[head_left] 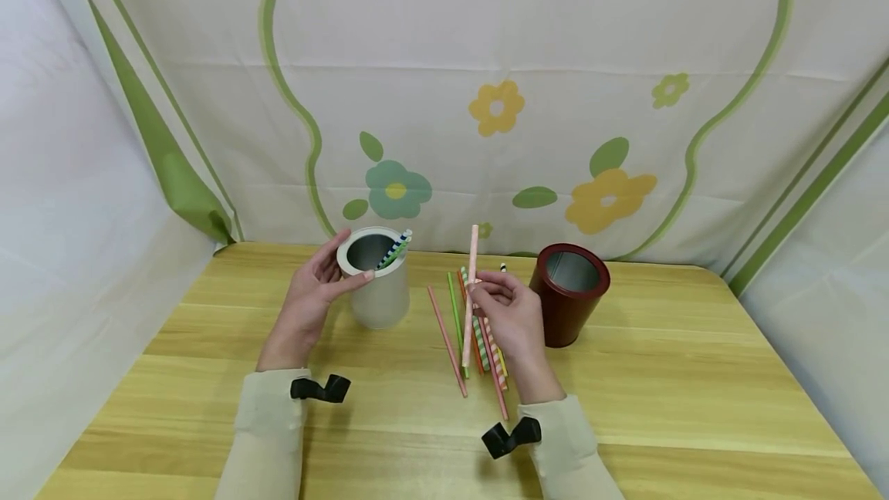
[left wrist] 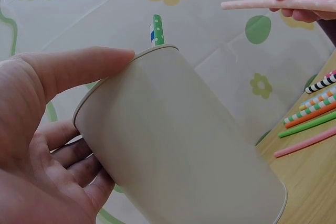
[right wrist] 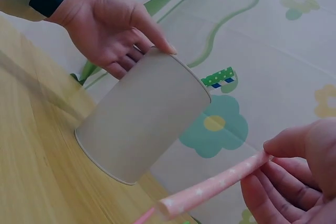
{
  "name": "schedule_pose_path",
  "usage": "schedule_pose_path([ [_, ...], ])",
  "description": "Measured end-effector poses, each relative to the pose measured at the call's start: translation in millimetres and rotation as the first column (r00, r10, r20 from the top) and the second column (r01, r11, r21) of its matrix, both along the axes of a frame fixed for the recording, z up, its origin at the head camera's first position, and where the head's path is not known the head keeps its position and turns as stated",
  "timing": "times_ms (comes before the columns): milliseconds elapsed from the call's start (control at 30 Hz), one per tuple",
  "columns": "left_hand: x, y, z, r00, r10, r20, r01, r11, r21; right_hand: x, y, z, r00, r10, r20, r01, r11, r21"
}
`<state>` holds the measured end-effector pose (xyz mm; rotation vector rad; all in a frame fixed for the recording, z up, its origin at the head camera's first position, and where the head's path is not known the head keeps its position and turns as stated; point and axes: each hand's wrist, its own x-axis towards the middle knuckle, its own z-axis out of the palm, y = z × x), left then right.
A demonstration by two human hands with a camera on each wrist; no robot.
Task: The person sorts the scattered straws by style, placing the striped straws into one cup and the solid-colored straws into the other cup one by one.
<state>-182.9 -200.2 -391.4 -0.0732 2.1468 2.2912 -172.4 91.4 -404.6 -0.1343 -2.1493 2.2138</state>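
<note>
My left hand holds a white can, thumb at the rim and fingers against its far side. Out of that can lean a green straw with white dots and a blue-and-white striped straw. Between thumb and fingertips, my right hand pinches a pale pink straw with white stars. This straw stands nearly upright in the head view, over a loose pile of straws on the table. The pile includes a plain pink straw and a green straw; my right hand partly covers it.
A dark red can with an open top stands just right of my right hand. Behind the wooden table hangs a white curtain with flower prints. Black devices are strapped on both sleeves.
</note>
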Motion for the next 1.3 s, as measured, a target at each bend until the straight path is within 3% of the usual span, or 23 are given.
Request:
schedule_pose_path([
  [467,0.2,-6.1,0.2,1.0,-0.007,0.005,0.008,1.0,-0.029,-0.2,-1.4,1.5,1.0,0.014,-0.025,-0.015,0.999,-0.044],
  [933,-2.5,-6.0,-1.1,1.0,-0.02,0.008,0.02,1.0,-0.01,-0.1,-0.5,0.5,0.997,-0.024,-0.067,0.024,1.0,-0.009],
  [1300,-1.0,-6.7,0.0,0.999,-0.036,0.019,0.037,0.999,-0.012,0.7,-1.1,2.6,0.995,-0.014,-0.097,0.005,0.996,-0.093],
])
